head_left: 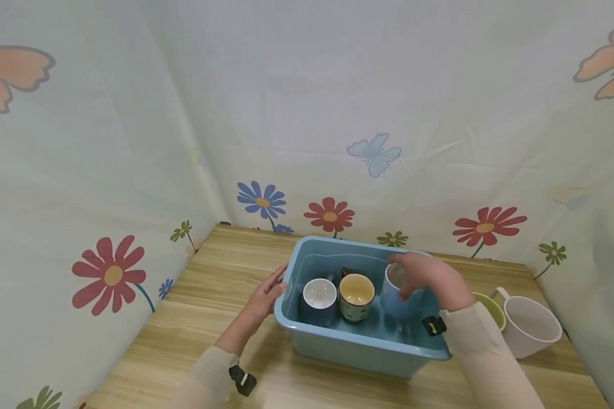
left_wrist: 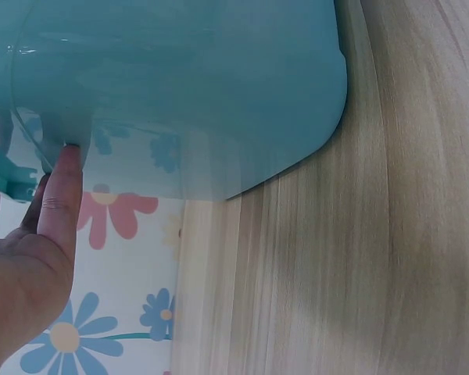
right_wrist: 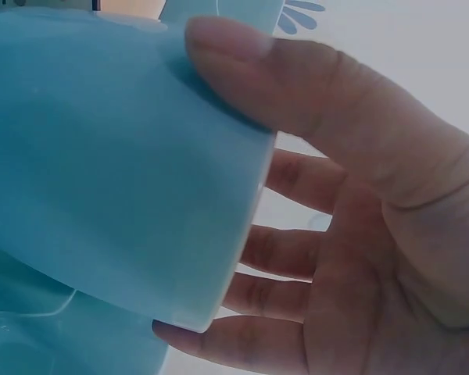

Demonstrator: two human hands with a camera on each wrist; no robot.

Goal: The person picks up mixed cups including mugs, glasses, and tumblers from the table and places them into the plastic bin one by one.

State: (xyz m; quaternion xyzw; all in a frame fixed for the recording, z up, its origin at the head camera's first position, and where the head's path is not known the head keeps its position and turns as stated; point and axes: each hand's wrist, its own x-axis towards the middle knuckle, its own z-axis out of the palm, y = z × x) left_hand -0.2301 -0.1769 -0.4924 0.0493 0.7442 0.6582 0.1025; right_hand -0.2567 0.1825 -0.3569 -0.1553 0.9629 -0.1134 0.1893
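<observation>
My right hand (head_left: 431, 277) reaches into the right part of a blue plastic bin (head_left: 358, 336) and grips a light blue mug (head_left: 396, 304) with a white inside. Close up in the right wrist view, the thumb lies over the near side of the mug (right_wrist: 117, 164), with the fingers behind its edge. At the bin's left end my left hand (head_left: 260, 300) touches the rim and outer wall, a straight finger (left_wrist: 61, 203) against that wall. Inside the bin stand a dark blue mug (head_left: 319, 311) with white interior and a patterned mug (head_left: 355, 309) with yellow interior.
Right of the bin, a white mug (head_left: 529, 326) with a handle and a green mug (head_left: 491, 311), partly hidden by my right sleeve, stand on the wooden table (head_left: 199, 318). A flower-printed curtain (head_left: 307, 113) hangs behind and along both sides.
</observation>
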